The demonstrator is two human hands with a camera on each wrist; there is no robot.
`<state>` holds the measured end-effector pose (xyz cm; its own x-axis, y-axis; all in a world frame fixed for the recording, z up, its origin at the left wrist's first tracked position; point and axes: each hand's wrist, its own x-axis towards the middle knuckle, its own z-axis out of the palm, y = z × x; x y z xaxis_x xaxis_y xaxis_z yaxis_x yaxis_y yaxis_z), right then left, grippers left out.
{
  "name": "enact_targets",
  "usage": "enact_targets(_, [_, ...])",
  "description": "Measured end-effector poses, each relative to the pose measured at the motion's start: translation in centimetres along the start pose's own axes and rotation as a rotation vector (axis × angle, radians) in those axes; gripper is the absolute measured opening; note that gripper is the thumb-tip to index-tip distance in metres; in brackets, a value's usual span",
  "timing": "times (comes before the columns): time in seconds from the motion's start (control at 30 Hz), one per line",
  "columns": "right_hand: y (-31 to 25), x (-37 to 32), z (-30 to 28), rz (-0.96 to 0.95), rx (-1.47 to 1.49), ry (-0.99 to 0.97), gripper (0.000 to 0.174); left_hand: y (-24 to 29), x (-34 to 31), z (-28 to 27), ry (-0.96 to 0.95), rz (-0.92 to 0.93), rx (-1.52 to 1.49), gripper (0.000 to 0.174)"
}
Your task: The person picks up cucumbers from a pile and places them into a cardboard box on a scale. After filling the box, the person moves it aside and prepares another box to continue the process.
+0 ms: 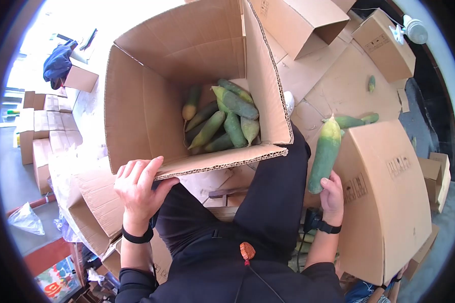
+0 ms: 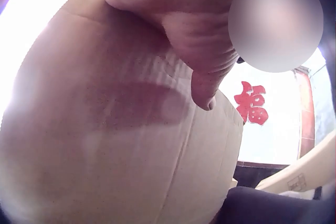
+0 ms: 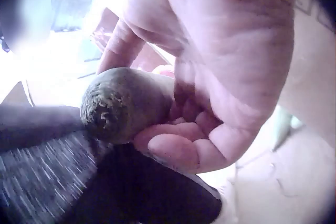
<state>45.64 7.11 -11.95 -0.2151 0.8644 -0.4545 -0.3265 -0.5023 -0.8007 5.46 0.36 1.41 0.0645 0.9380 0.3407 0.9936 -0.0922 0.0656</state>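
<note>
The right grip [image 1: 332,194] is clasped round the blunt end of a green radish [image 1: 326,154] (a chunky one, that), its yellowish tip pointing away from the body. The left grip [image 1: 139,189] clutches the near wall of an open carton [image 1: 141,106], thumb outside. Down inside lie heaped radishes [image 1: 233,126]. Farther off, a white fan [image 1: 415,30] stands near a brown box [image 1: 384,45].

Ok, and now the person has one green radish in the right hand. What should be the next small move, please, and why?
Probably the right hand should bring the held radish over the box's near right corner: it is outside the cardboard box, which is open on top, has similar radishes inside, and is gripped at its near edge by the left hand.
</note>
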Motion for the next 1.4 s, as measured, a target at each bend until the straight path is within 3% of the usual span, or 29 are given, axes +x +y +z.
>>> enact_targets(0.27, [-8.9, -2.3, 10.0, -0.178, -0.119, -0.126, 0.064, -0.1, 0.2, -0.2, 0.085, 0.011, -0.045, 0.042])
enact_targets(0.47, [-13.2, -0.8, 19.5, -0.143, -0.374, -0.385, 0.047, 0.4, 0.2, -0.4, 0.089, 0.019, -0.075, 0.041])
enact_targets(0.53, [-13.7, -0.1, 22.4, -0.084, -0.554, -0.358, 0.047, 0.4, 0.1, -0.5, 0.074, -0.017, -0.049, 0.041])
enact_targets(0.6, [-10.8, 1.3, 22.9, -0.442, -0.623, -0.316, 0.046, 0.3, 0.2, -0.6, 0.079, -0.002, -0.047, 0.041])
enact_targets(0.63, [-11.9, 0.4, 23.3, -0.469, -0.779, -0.275, 0.032, 0.3, 0.1, -0.7, 0.066, -0.005, -0.048, 0.04])
enact_targets(0.67, [-11.8, 0.5, 22.6, -0.475, -0.78, -0.272, 0.032, 0.3, 0.1, -0.7, 0.053, -0.012, -0.049, 0.04])
enact_targets(0.73, [-11.3, 1.2, 19.9, -0.756, -0.668, -0.125, 0.024, 0.3, 0.2, -0.7, 0.057, -0.008, -0.052, 0.039])
enact_targets(0.8, [-11.2, 1.6, 16.3, -0.716, -0.455, 0.046, 0.019, 0.3, 0.0, -0.8, 0.049, -0.015, -0.051, 0.038])
enact_targets(0.87, [-11.4, 1.7, 11.8, -0.757, -0.513, 0.254, 0.02, 0.4, 0.4, -0.7, 0.067, -0.009, -0.049, 0.037])
enact_targets(0.93, [-11.8, 1.5, 6.9, -0.814, -0.664, 0.576, 0.025, 0.4, 0.4, -0.5, 0.067, -0.012, -0.05, 0.036])
enact_targets(1.0, [-11.8, 2.3, -0.2, -0.894, -0.828, 0.857, 0.044, 0.4, 0.4, -0.3, 0.066, -0.013, -0.049, 0.036])
enact_targets(1.03, [-11.3, 2.7, -3.5, -0.887, -0.83, 0.859, 0.044, 0.4, 0.4, -0.2, 0.076, -0.015, -0.038, 0.035])
enact_targets(1.1, [-10.1, 3.3, -9.6, -0.831, -1.022, 1.324, 0.063, 0.6, 0.3, -0.1, 0.091, -0.02, -0.034, 0.035])
enact_targets(1.13, [-9.6, 3.5, -11.7, -0.832, -1.021, 1.321, 0.063, 0.7, 0.5, 0.0, 0.092, -0.022, -0.031, 0.035])
enact_targets(1.2, [-7.7, 3.3, -14.9, -0.503, -0.793, 1.477, 0.075, 0.9, 0.7, -0.3, 0.078, -0.033, -0.03, 0.034])
enact_targets(1.27, [-4.5, 4.0, -17.0, -0.615, -0.138, 1.116, 0.076, 0.8, 0.7, -0.5, 0.079, -0.042, -0.006, 0.034])
enact_targets(1.33, [-2.7, 4.0, -18.2, -0.435, -0.212, 1.12, 0.068, 0.8, 0.7, -0.4, 0.09, -0.042, 0.004, 0.034])
enact_targets(1.37, [-2.5, 3.5, -17.8, -0.437, -0.209, 1.101, 0.068, 0.8, 0.7, -0.4, 0.094, -0.037, -0.007, 0.034])
enact_targets(1.4, [-2.4, 2.7, -17.6, -0.393, -0.107, 0.991, 0.062, 0.8, 0.6, -0.4, 0.096, -0.03, -0.019, 0.035])
